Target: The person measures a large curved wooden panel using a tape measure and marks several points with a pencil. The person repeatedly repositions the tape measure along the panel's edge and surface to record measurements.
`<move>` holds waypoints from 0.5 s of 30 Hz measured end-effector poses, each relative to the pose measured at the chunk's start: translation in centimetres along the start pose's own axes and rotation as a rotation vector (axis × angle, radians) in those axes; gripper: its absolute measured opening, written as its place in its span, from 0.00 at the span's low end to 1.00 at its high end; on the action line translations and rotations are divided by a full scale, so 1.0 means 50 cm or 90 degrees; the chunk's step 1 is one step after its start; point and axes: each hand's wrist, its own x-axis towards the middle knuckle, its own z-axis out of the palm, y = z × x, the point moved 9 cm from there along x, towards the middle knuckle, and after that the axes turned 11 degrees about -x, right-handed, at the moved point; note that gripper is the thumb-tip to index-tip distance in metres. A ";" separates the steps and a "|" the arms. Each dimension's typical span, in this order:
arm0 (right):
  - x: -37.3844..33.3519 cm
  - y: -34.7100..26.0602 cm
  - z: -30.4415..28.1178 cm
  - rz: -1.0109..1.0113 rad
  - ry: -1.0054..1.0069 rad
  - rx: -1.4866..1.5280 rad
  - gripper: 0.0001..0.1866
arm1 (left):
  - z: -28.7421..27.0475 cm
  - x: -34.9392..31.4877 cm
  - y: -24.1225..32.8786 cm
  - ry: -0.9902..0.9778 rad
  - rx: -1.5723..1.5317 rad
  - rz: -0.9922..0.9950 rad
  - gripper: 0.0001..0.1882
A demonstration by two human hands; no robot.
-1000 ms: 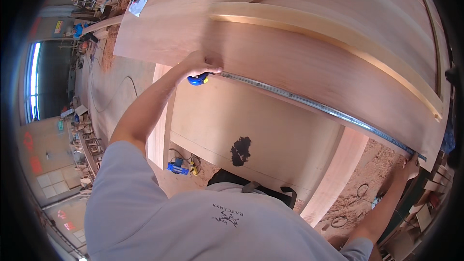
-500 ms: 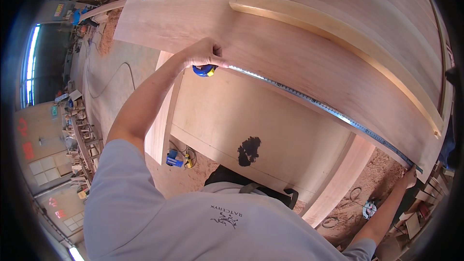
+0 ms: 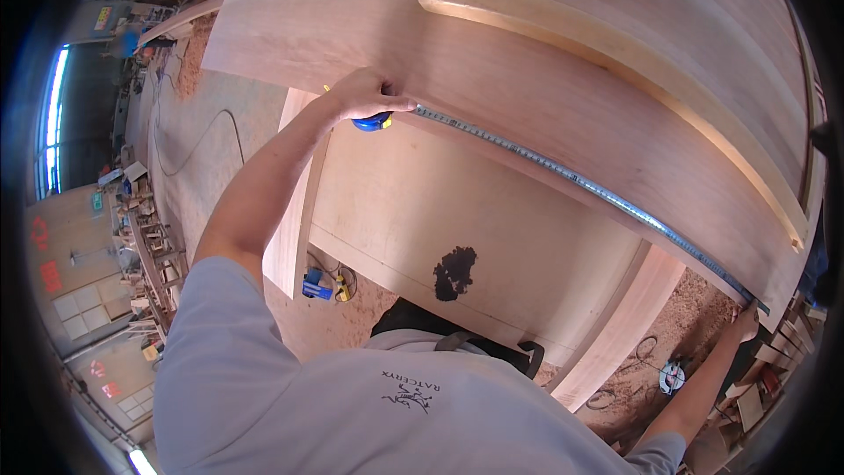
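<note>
Tape measure case (image 3: 373, 121) mostly hidden under the left hand (image 3: 365, 93).

Large wooden panel (image 3: 545, 62), one pale curved strip (image 3: 615, 53) lying on top; steel tape (image 3: 580, 183) stretched along its near edge. Left hand (image 3: 365, 95) closed over the blue tape case (image 3: 373, 122) at one end; right hand (image 3: 745, 324) pinching the tape's tip at the far corner. Below: plywood board (image 3: 422, 202) with dark stain (image 3: 454, 273), blue tool (image 3: 315, 286) on the sawdust floor (image 3: 220, 149).
</note>
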 end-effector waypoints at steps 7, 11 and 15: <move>-0.041 -0.019 0.019 0.004 0.001 -0.007 0.23 | -0.003 -0.007 0.004 0.033 0.087 -0.007 0.29; -0.006 -0.005 0.002 0.007 0.000 -0.029 0.22 | -0.011 -0.003 -0.013 0.036 0.102 -0.058 0.28; -0.006 0.002 0.013 0.012 -0.006 0.017 0.22 | -0.015 -0.004 -0.030 0.060 0.107 -0.058 0.28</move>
